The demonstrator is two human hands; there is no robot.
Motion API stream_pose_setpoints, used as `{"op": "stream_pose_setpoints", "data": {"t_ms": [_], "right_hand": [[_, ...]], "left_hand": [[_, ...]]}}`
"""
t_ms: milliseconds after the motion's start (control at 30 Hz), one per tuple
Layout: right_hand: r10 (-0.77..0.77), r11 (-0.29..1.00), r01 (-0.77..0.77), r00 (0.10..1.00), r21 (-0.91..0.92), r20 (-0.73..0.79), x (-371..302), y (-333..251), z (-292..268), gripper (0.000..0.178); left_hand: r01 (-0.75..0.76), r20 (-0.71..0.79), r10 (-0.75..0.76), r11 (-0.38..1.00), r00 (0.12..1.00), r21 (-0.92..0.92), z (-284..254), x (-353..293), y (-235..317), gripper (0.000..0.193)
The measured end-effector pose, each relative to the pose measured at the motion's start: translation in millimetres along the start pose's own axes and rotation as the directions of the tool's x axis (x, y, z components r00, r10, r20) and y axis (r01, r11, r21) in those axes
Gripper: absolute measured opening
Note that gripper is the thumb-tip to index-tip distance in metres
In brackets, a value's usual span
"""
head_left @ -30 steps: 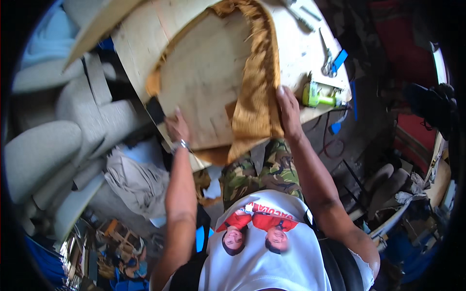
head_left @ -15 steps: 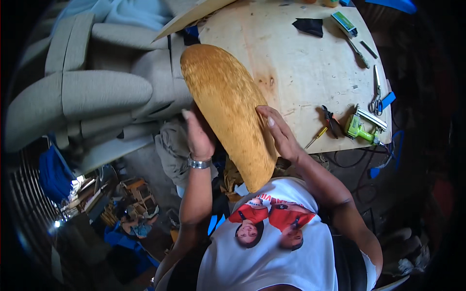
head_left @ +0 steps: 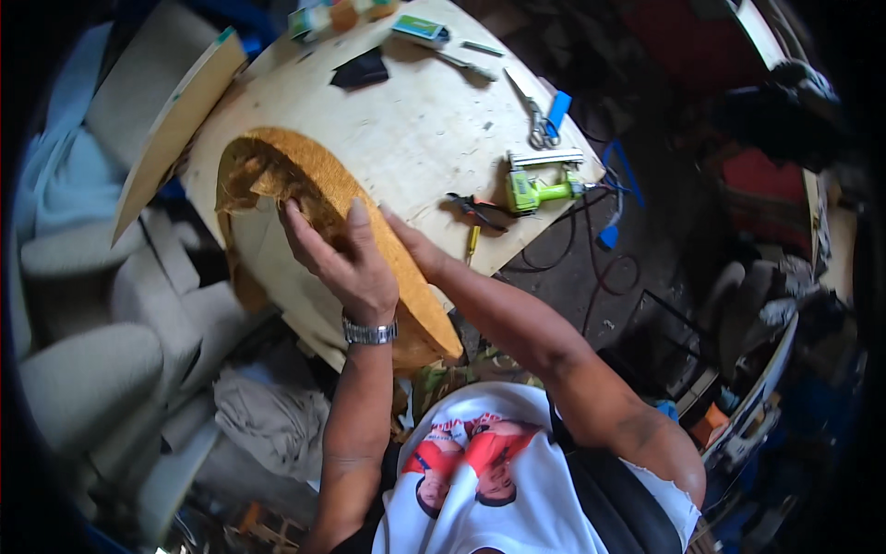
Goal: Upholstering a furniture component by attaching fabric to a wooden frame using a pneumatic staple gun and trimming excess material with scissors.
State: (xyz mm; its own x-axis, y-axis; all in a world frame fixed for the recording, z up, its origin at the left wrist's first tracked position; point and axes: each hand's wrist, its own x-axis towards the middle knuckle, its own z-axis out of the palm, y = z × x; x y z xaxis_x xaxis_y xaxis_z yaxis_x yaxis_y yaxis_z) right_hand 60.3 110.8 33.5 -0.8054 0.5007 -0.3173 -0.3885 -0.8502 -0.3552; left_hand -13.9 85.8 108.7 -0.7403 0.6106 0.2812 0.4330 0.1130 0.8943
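A long, curved yellow-brown foam pad [head_left: 413, 288] is tilted on its side in front of my body, its hollow, rough underside turned to the left. My left hand [head_left: 349, 268], with a metal watch on the wrist, lies against that hollow side. Its fingers reach along the inside and its thumb points up by the rim. Across the pad, my right hand [head_left: 417, 247] holds the outer side; most of its fingertips are hidden behind the rim. The pad's lower end comes close to my shirt, and its far end overlaps the wooden table [head_left: 420, 138].
On the table lie a green staple gun [head_left: 535, 191], pliers [head_left: 478, 211], a yellow-handled screwdriver [head_left: 473, 244], scissors [head_left: 538, 120], a dark scrap [head_left: 361, 70] and a small box [head_left: 420, 30]. Grey upholstered seating [head_left: 92, 379] stands at left, beside a leaning board [head_left: 175, 138].
The foam pad has been turned over sideways, from smooth top showing to hollow underside showing. My left hand has moved onto the inside. The view has swung right.
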Motion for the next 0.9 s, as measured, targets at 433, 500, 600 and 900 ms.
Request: {"op": "stream_pose_setpoints", "data": {"t_ms": [433, 500, 600, 900], "right_hand": [[-0.732, -0.275, -0.578, 0.644, -0.769, -0.222, -3, -236, -358, 0.027], [-0.577, -0.404, -0.647, 0.729, -0.647, -0.368, -13, -298, -444, 0.029], [-0.586, -0.68, -0.538, 0.807, -0.498, -0.072, 44, -282, -439, 0.039], [-0.493, -0.715, -0.562, 0.827, -0.417, -0.269, 77, -269, -427, 0.041]], "left_hand": [[-0.265, 0.351, -0.081, 0.507, 0.933, 0.82, 56, -67, -302, 0.072], [-0.271, 0.342, -0.005, 0.597, 0.94, 0.755, 96, -63, -307, 0.065], [-0.234, 0.302, -0.015, 0.595, 0.953, 0.769, 68, -66, -333, 0.06], [-0.239, 0.291, 0.004, 0.583, 0.957, 0.777, 50, -73, -336, 0.057]]}}
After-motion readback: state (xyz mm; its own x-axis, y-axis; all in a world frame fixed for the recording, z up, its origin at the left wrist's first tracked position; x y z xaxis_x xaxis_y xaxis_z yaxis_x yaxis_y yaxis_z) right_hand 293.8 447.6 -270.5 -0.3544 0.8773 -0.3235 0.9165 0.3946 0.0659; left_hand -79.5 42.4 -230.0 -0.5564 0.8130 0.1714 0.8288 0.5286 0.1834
